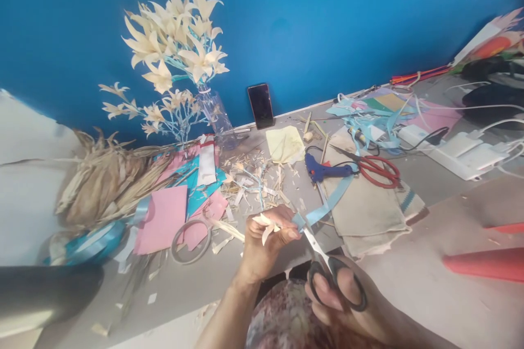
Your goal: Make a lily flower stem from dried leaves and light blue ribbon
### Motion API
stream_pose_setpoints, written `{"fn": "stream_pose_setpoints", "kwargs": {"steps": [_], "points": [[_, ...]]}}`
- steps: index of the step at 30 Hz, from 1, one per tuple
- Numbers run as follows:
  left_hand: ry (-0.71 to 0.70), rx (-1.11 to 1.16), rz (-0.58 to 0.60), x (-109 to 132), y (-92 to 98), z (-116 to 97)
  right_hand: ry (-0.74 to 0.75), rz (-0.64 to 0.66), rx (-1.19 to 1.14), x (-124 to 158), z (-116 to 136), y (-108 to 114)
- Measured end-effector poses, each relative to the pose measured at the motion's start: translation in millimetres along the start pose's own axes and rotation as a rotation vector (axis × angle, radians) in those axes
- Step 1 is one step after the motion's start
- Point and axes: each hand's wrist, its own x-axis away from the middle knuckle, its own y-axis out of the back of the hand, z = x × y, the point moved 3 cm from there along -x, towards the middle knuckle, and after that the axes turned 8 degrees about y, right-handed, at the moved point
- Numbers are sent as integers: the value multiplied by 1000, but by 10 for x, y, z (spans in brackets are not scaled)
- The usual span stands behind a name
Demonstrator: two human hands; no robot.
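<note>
— Looking at what, back there?
— At a bright blue wall (335, 22), darkening toward the upper right corner.
— And lower down?
— At a grey table (172, 286) along it, pale floor (458, 311) off right, softly lit.

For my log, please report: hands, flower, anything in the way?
Left hand: holding cream petalled flower, light-blue ribbon. Right hand: black-handled metal scissors, at ribbon. Nothing visibly blocking; blue glue gun near ribbon's far end.

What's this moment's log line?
left hand: cream star-shaped flower, flat light-blue ribbon | right hand: black-handled metal scissors | blades: at ribbon
</note>
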Motion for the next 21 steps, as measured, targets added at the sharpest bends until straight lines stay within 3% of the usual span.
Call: {"fn": "stream_pose_setpoints", "kwargs": {"steps": [7, 12, 18, 21], "points": [[93, 9, 0, -30, 27, 96, 38, -76, -24, -51, -69, 70], [125, 90, 92, -1, 13, 142, 204, -176, 63, -80, 174, 178], [136, 162, -80, -58, 59, 65, 115, -308, 860, -31, 650, 582], [140, 69, -174, -42, 109, -20, 199, -439, 1479, 3, 1005, 861]]}}
